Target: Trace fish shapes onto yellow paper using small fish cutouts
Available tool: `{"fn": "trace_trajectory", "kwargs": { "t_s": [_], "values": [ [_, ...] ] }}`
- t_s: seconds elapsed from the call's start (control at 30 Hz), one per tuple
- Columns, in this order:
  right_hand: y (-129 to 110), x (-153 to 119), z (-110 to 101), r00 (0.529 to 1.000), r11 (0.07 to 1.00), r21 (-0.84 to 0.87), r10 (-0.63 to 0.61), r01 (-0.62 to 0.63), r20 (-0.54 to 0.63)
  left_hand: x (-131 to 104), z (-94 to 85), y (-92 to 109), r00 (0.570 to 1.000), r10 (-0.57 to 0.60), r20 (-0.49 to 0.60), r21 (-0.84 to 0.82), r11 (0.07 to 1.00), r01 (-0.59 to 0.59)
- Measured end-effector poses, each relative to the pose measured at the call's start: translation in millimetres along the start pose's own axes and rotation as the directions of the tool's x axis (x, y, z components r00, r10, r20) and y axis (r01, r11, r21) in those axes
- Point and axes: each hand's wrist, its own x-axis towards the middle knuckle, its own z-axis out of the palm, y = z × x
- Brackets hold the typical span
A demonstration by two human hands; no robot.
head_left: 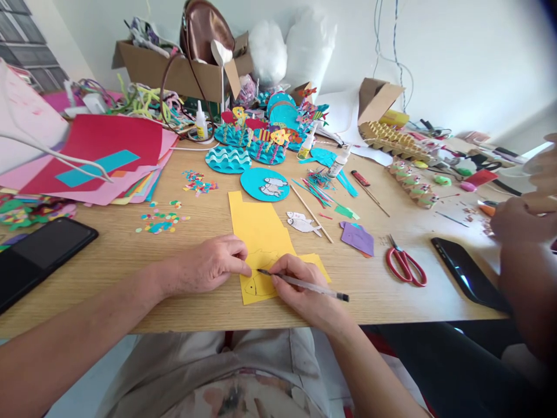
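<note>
- On the yellow paper, we have a pencil-thin fish drawing part-made: the eye, the curved head line and a wavy upper outline show, while our fingers hide some of the rest.
- By our judgement, the outline is well advanced; whatever lies beneath our fingers we cannot confirm. No cut follows the drawn shape, and the scissors lie apart on the table, to our right.
- Beyond the sheet, white paper fish lie cut out and marked, and more fish rest on a blue disc.
- Our left forearm reaches in from the lower left, wrist low; the left hand is loosely curled, fingertips pressed on the sheet, pinching nothing that we can see.
- Our right forearm angles up from the lower right; the right hand pinches a pen between thumb and fingers, its tip at the paper beside our left fingertips and its rear end slanting away to the right.
- The yellow paper lies flat near the table's front edge, directly before us, under both hands.
</note>
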Motion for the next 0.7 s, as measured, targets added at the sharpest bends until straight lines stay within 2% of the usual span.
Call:
{"fn": "trace_trajectory", "kwargs": {
  "t_s": [0.7],
  "values": [
    [2.3, -1.9, -1.0, 0.999, 1.000, -0.029, 0.000, -0.001, -0.040, 0.1, 2.1, -3.0, 1.000, 0.011, -0.003, -0.004, 1.000, -0.011]
  ]
}}
